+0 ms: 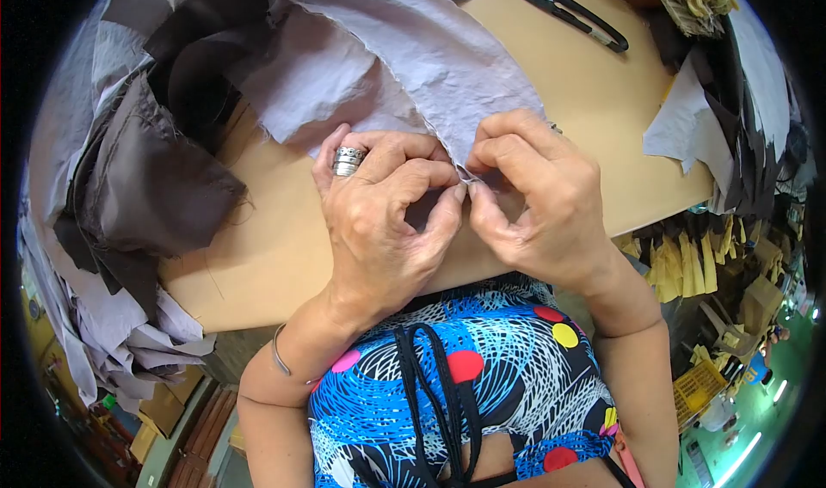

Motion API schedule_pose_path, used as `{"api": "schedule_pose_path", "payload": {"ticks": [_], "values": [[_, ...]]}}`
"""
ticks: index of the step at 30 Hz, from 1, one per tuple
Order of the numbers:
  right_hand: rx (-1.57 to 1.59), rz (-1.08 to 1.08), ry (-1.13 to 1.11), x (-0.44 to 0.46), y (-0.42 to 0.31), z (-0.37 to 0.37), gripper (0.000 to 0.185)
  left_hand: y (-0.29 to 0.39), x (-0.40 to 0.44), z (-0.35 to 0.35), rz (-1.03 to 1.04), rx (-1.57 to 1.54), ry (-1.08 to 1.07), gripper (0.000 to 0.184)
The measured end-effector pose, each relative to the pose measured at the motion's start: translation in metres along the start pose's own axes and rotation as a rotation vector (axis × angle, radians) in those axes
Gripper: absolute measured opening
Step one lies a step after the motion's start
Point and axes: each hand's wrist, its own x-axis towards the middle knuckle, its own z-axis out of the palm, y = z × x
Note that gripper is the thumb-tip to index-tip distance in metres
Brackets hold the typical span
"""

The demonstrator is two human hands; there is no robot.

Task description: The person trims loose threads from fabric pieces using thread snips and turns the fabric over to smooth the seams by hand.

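A pale lilac-grey piece of fabric (430, 49) with a seam running down it stretches from the top of the view to my fingers. My left hand (374, 204), with wide silver rings, pinches the end of that seam between thumb and forefinger. Right beside it, my right hand (542, 196) grips the same edge in a thumb-and-finger pinch. The fingertips of both hands nearly meet at the seam's end. Whether a thread or anything small lies between them, I cannot make out.
Dark brown fabric (163, 178) is heaped on the left of the tan table (602, 101). Black thread snips (572, 13) lie at the top right. Pale and dark cloth pieces (688, 118) hang over the right edge. A yellow crate (699, 392) stands lower right.
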Motion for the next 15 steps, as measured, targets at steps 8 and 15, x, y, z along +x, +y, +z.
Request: {"api": "schedule_pose_path", "payload": {"ticks": [8,15], "values": [[-0.076,-0.048,0.028,0.0021,0.0036,0.0063,0.011,-0.0017,-0.0003,-0.0003,0.008,0.0,-0.012,0.011],[0.043,-0.033,0.022,0.0028,0.0049,0.0034,0.01,-0.0003,0.0016,0.0001,0.009,0.015,0.03,0.011]]}}
